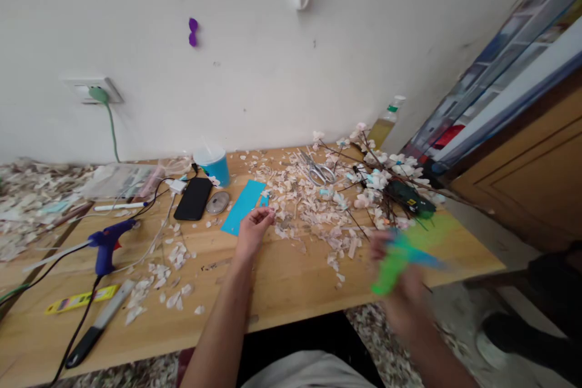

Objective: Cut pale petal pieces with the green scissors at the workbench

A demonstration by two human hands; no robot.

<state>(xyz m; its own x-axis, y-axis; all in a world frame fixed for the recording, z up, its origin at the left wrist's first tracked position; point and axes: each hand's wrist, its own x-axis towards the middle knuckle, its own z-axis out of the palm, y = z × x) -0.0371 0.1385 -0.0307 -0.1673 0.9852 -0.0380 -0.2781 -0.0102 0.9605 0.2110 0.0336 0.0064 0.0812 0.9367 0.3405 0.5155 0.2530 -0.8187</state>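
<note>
My left hand (256,229) is over the table beside a flat blue sheet (240,211), its fingers curled together; whatever may be between the fingertips is too small to make out. A small blue scrap (264,200) lies just beyond it. Off the table's front edge on the right, my right hand (404,285) is closed around a bright green and blue thing (394,259), smeared by motion so its kind does not show. Behind that hand spreads a bunch of twigs with pale blossoms (379,179). Metal scissors (319,174) lie among pale petals (297,206).
On the left lie a blue glue gun (107,245) with cords, a yellow level-like strip (82,299), a black-handled knife (100,324), a phone (193,199) and a round metal lid (217,202). A blue cup (213,167) and a bottle (386,122) stand by the wall.
</note>
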